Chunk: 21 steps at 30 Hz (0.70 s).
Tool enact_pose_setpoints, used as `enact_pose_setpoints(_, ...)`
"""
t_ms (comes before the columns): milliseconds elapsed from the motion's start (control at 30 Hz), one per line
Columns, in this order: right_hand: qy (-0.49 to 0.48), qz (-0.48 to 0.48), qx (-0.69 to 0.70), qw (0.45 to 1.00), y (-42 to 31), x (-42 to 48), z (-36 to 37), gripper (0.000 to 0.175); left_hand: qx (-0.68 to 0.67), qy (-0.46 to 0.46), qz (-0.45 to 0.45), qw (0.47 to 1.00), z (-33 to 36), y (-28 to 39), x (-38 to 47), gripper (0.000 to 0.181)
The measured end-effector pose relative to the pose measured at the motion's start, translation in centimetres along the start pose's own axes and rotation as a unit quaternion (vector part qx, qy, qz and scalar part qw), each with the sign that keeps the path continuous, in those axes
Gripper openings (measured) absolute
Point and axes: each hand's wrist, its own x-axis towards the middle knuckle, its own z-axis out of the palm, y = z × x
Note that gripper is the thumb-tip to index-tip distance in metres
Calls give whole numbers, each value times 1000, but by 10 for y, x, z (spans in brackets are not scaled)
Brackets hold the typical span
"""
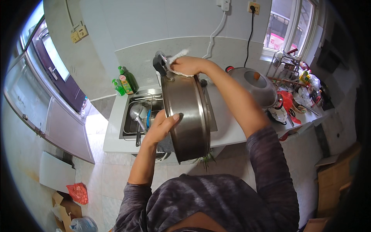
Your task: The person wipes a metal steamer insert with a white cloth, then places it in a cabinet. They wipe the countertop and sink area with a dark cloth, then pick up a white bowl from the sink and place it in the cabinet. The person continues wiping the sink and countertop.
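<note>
A large stainless steel pot [188, 116] is tipped on its side over the counter, just right of the sink, its curved outer wall towards me. My left hand [162, 126] grips its left rim, thumb on the outer wall. At the far end, near the black-and-metal loop handle [159, 66], my right hand [187, 65] presses a white cloth [181, 55] against the pot. The pot's inside is hidden from view. In the sink [126, 132], a metal ladle [136, 113] lies in a wire basket beside something blue.
Two green pump bottles [127, 82] stand behind the sink. A lidded metal wok [252, 84] sits right of the pot, beside a dish rack [285, 66] and a red plastic bag [285, 100]. A cardboard box [68, 208] and a red bag [78, 192] rest on the floor at left.
</note>
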Motion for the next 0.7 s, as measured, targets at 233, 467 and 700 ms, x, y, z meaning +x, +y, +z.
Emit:
enact_pose_setpoints(233,52,-74,252,964,1,-12,-41,31,40,-82,41,995,-26,12,10,34)
enact_pose_setpoints(467,197,-138,223,945,26,-6,-18,28,47,-189,-43,980,-61,6,23,34)
enact_pose_setpoints(700,425,-59,56,901,-1,-9,28,16,173,105,59,978,-63,-10,45,35)
